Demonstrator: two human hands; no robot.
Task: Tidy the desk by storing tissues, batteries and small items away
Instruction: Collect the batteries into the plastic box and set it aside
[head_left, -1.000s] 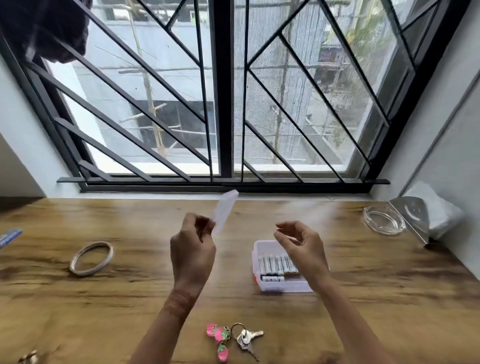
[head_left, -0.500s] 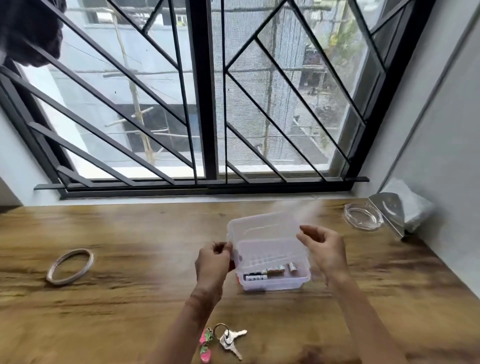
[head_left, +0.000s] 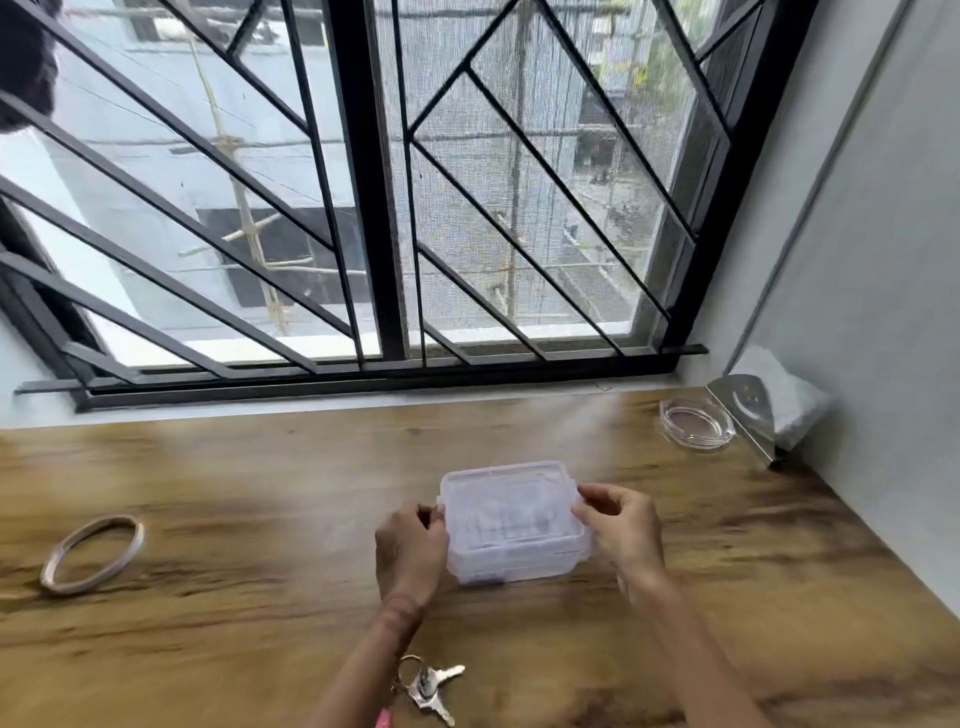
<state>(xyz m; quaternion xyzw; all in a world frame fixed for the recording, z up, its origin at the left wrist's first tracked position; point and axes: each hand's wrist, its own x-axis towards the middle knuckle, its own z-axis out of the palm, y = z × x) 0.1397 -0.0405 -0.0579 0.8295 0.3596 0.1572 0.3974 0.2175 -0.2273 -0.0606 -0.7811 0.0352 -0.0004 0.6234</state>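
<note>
A small clear plastic box (head_left: 511, 522) sits on the wooden desk (head_left: 260, 519) with its lid lying flat on top. Blurred batteries show faintly through the plastic. My left hand (head_left: 410, 551) grips the box's left side, fingers curled at the lid's edge. My right hand (head_left: 621, 527) pinches the lid's right edge. A bunch of keys (head_left: 428, 686) with a pink tag lies near the desk's front, just right of my left forearm. White tissues (head_left: 784, 405) sit in a metal holder (head_left: 745, 415) in the back right corner.
A coil of thin wire (head_left: 91, 553) lies at the left of the desk. A glass ashtray (head_left: 696, 423) stands beside the tissue holder. A barred window runs along the back and a grey wall closes the right side.
The lid, first held up in my left hand, has come down flat onto the box. Both hands have moved to the box's sides. The camera has swung to the right.
</note>
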